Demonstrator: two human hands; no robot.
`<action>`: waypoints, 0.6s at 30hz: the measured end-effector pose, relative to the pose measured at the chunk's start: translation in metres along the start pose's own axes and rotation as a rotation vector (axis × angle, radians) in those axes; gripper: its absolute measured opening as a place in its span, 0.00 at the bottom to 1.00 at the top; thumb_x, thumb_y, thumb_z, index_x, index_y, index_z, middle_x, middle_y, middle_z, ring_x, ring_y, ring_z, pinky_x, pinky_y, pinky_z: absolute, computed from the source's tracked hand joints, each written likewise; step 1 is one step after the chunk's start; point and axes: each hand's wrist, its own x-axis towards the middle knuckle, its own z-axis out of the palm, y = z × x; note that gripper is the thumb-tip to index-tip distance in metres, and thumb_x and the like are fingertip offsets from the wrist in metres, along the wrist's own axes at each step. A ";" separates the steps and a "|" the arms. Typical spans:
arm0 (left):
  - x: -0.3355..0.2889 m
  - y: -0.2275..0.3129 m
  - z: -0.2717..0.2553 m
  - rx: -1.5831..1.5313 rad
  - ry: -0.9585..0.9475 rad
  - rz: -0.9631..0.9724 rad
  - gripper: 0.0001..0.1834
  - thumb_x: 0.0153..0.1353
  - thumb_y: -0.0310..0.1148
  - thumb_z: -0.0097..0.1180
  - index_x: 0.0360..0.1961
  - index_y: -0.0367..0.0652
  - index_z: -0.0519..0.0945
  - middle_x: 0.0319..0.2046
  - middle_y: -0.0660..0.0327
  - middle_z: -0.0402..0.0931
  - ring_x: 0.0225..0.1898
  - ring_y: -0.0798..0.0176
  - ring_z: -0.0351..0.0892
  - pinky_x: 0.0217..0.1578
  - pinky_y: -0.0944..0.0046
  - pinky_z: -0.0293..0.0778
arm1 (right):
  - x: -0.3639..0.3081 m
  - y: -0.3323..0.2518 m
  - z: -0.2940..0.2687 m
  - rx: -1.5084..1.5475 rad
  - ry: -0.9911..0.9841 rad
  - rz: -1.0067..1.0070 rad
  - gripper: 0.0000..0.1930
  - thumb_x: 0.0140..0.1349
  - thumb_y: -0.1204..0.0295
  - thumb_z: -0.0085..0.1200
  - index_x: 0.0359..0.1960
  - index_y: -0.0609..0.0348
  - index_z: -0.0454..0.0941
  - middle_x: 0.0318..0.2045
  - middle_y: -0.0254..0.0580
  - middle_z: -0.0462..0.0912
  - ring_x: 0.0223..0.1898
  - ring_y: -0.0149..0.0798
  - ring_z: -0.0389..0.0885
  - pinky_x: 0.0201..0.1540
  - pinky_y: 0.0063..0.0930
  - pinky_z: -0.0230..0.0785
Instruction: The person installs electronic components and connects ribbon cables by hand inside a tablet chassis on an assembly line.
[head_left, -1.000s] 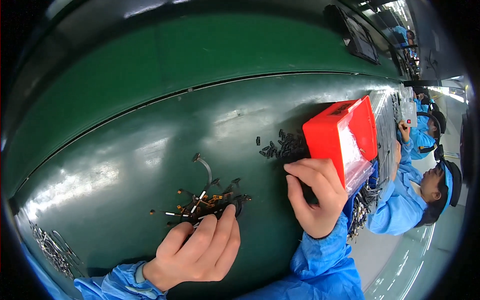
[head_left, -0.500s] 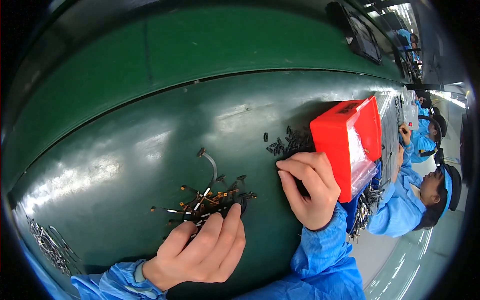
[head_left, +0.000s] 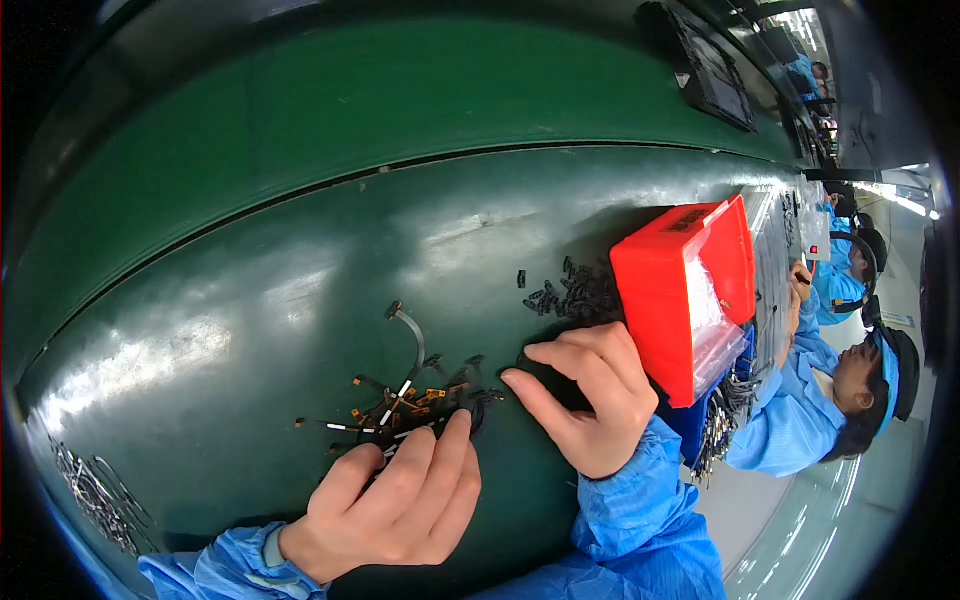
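My left hand (head_left: 395,505) is curled over a loose bunch of thin black flex cables (head_left: 400,400) with orange and white ends. Its fingers close on some of them, though the palm hides the exact grip. One pale cable stretches up from the bunch, its connector on the bench. Just right of the bunch, my right hand (head_left: 600,400) has thumb and forefinger almost together. A tiny black part (head_left: 523,357) shows at those fingertips. Beyond this hand lies a pile of similar small black parts (head_left: 578,292), against a red bin.
The red bin (head_left: 652,280) holds clear plastic bags. Beside it, a blue bin (head_left: 688,432) is heaped with metal-ended cables. More cables (head_left: 95,495) lie at the bench's far left. A dark screen device (head_left: 715,75) stands at the back right. A co-worker in blue (head_left: 790,425) sits to the right.
My right hand has moved from beside the black pile leftward and nearer, to the cable bunch. My left hand keeps its place on the cables; the whole view has shifted slightly.
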 end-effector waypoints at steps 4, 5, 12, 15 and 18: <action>0.004 -0.003 0.004 0.031 0.066 0.003 0.04 0.51 0.30 0.55 0.22 0.50 0.80 0.33 0.72 0.83 0.34 0.74 0.75 0.29 0.72 0.60 | 0.000 0.003 0.000 0.066 0.007 -0.034 0.13 0.44 0.84 0.67 0.33 0.63 0.83 0.30 0.43 0.80 0.30 0.44 0.78 0.33 0.32 0.72; 0.003 -0.003 0.004 0.026 0.059 0.005 0.04 0.51 0.29 0.55 0.22 0.50 0.80 0.34 0.71 0.83 0.34 0.73 0.76 0.29 0.72 0.61 | 0.001 0.002 0.001 0.079 -0.001 -0.031 0.12 0.44 0.85 0.67 0.33 0.63 0.84 0.30 0.42 0.80 0.31 0.42 0.78 0.34 0.31 0.72; -0.003 0.000 0.001 -0.004 0.005 0.010 0.07 0.48 0.29 0.57 0.29 0.43 0.84 0.39 0.65 0.84 0.38 0.64 0.76 0.32 0.67 0.68 | -0.004 0.001 0.003 0.052 0.028 -0.015 0.11 0.45 0.84 0.67 0.31 0.62 0.82 0.29 0.42 0.80 0.31 0.43 0.78 0.33 0.31 0.72; -0.002 0.000 0.002 0.026 0.039 0.007 0.05 0.52 0.28 0.55 0.24 0.49 0.82 0.35 0.71 0.84 0.36 0.70 0.76 0.30 0.71 0.63 | -0.004 -0.003 0.007 -0.013 0.019 0.020 0.10 0.46 0.84 0.67 0.28 0.61 0.78 0.28 0.42 0.79 0.29 0.44 0.77 0.31 0.32 0.70; -0.003 0.000 0.001 0.027 0.021 -0.008 0.05 0.52 0.28 0.55 0.24 0.49 0.82 0.36 0.71 0.83 0.36 0.71 0.76 0.30 0.71 0.63 | -0.005 -0.001 0.010 -0.053 0.004 0.032 0.09 0.50 0.81 0.65 0.28 0.60 0.75 0.26 0.42 0.77 0.27 0.46 0.75 0.31 0.34 0.70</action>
